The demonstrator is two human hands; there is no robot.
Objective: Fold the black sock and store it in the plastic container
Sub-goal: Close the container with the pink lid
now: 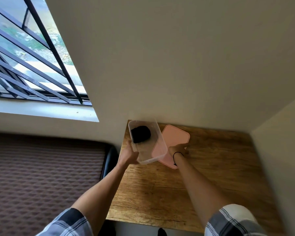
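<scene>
A clear plastic container [158, 138] stands at the far left corner of the wooden table [203, 184]. The black sock [141, 136], folded into a bundle, lies inside it at the far end. My left hand [129, 155] grips the container's near left wall. A pink lid [174, 138] lies flat on the table, partly under the container's right side. My right hand [178, 149] rests on the lid's near right edge, fingers curled on it; a thin black band circles that wrist.
The table sits in a corner, with walls close behind it and to its right. A brown quilted mattress [41, 176] lies left of the table. A barred window [27, 57] is up on the left.
</scene>
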